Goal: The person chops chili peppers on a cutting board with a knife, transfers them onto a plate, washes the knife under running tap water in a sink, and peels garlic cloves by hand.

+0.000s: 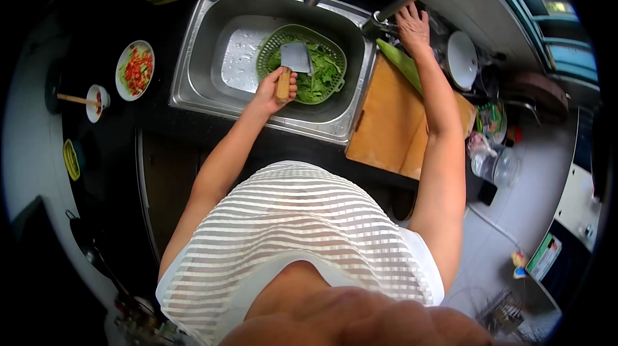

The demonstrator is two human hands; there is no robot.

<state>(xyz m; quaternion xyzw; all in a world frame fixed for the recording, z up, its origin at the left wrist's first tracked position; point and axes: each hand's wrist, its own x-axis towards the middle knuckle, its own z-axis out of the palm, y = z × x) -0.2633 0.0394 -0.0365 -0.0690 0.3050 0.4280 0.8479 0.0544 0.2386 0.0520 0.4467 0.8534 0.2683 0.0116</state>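
My left hand [275, 92] is closed around the wooden handle of a cleaver [296, 57]. The cleaver's broad blade is over a green colander [341, 82] of leafy greens [325, 66], which stands in the steel sink [222, 8]. Beyond the sink's right corner, my right hand [413, 27] reaches to the base of the curved faucet [372, 24], its fingers stretched and apart. Whether the fingertips touch the faucet's lever I cannot tell. Close below that hand, a long green vegetable [400, 66] lies on the wooden cutting board [386, 121], partly hidden by my forearm.
On the left of the dark counter are a plate of chopped red and green peppers [136, 70] and a small bowl [98, 102] with a wooden-handled utensil. A round pale lid [461, 59] stands by the right wall. A clear plastic container [505, 167] is right of the board.
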